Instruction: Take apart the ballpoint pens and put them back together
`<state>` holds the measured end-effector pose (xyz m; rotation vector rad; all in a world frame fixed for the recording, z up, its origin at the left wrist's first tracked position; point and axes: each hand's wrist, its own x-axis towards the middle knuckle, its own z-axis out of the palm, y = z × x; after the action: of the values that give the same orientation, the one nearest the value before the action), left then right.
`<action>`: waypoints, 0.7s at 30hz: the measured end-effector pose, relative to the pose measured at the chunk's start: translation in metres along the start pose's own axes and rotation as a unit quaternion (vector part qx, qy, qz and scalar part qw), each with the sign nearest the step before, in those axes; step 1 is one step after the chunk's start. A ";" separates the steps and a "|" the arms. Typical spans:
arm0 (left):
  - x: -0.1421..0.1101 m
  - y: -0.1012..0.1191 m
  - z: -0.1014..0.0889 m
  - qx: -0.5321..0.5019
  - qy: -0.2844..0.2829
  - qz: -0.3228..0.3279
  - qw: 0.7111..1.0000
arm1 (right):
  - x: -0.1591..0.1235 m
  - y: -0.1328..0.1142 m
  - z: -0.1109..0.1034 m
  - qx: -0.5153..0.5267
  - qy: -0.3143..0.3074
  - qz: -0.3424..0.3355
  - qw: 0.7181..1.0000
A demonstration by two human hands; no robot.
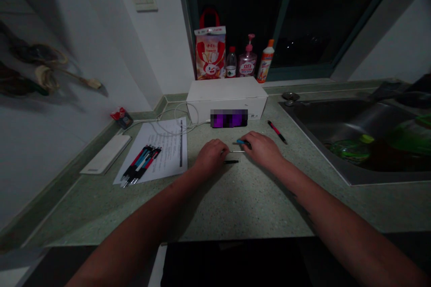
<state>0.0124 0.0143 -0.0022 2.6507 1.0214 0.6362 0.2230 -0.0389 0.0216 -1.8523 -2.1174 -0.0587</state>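
Thin stick (237, 151) between my hands, my left hand (211, 158) pinching one end, my right hand (264, 149) holding a blue pen part (240, 141), black piece (232, 162) close by.

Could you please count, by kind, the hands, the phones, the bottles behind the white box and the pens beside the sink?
Hands: 2
Phones: 1
Bottles: 3
Pens: 1
Total: 7
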 end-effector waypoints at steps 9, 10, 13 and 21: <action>-0.003 -0.013 -0.020 -0.021 0.086 -0.081 0.993 | 0.000 0.009 -0.003 -0.025 0.019 0.042 0.999; -0.003 -0.013 -0.021 -0.020 0.093 -0.088 0.992 | 0.000 0.009 -0.003 -0.025 0.018 0.042 0.999; -0.004 -0.012 -0.023 -0.020 0.104 -0.098 0.989 | -0.001 0.008 -0.002 -0.023 0.020 0.042 0.999; -0.005 -0.014 -0.023 0.002 0.110 -0.105 0.988 | -0.001 0.009 -0.001 -0.021 0.033 0.034 0.999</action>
<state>-0.0096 0.0226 0.0110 2.4687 1.3406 0.8926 0.2323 -0.0389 0.0200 -1.9165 -2.0223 -0.1484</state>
